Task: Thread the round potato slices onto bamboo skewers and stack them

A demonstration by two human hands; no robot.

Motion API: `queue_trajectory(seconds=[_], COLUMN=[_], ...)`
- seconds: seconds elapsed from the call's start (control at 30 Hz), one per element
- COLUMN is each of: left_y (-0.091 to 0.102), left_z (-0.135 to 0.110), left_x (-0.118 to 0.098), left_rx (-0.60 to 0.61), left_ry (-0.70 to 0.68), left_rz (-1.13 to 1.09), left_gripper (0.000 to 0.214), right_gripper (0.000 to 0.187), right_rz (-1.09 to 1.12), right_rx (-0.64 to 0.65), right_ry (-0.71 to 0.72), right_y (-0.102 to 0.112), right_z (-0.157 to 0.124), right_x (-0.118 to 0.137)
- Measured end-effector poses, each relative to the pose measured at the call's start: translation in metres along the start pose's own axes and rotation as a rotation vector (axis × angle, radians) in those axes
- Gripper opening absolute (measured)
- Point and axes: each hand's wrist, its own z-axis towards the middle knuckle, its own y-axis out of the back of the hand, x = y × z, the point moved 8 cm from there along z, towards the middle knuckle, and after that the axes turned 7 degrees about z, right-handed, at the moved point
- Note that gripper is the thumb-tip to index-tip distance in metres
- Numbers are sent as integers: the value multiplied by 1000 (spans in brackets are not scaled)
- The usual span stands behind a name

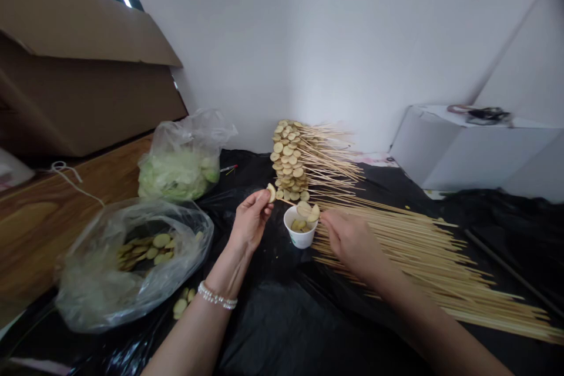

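My left hand (254,218) pinches a pale, thin potato slice (271,192) at its fingertips. My right hand (348,239) is closed around a bamboo skewer that carries a couple of threaded slices (314,212). The skewer's tip points left, toward the slice in my left hand. Directly beneath stands a white paper cup (301,239) with more slices inside. Loose bamboo skewers (409,252) lie in a wide spread under and beyond my right hand. Behind the cup, a stack of filled skewers (288,155) has its slices at the left and bare sticks at the right.
An open clear plastic bag (101,282) of slices lies at the left, with a few loose slices (180,305) beside it. Behind it sits a bag of pale green vegetables (180,167). A cardboard box (88,94) and a white box (476,150) flank the black plastic sheet (264,317).
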Motion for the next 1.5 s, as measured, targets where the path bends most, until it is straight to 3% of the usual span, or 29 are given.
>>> queue_trajectory(seconds=[0.13,0.37,0.6,0.87,1.5], left_y=[-1,0,-1,-2,-6], left_z=[-1,0,-1,-1,-4], left_x=[-1,0,2,3,5], left_rx=[-3,-1,6,11,28], left_ry=[-5,-17,-10,-5,13], left_rz=[12,31,33,35,51], left_gripper=[37,38,35,35,33], right_gripper=[21,21,21,20,21], right_rz=[-52,70,20,49,4], right_rx=[-17,58,-15,51,-2], right_ry=[17,-28,-13,-59,-21], right_y=[1,-5,-2,-4,0], right_z=[-1,-1,-2,-1,-2], right_x=[3,-1,0,0,3])
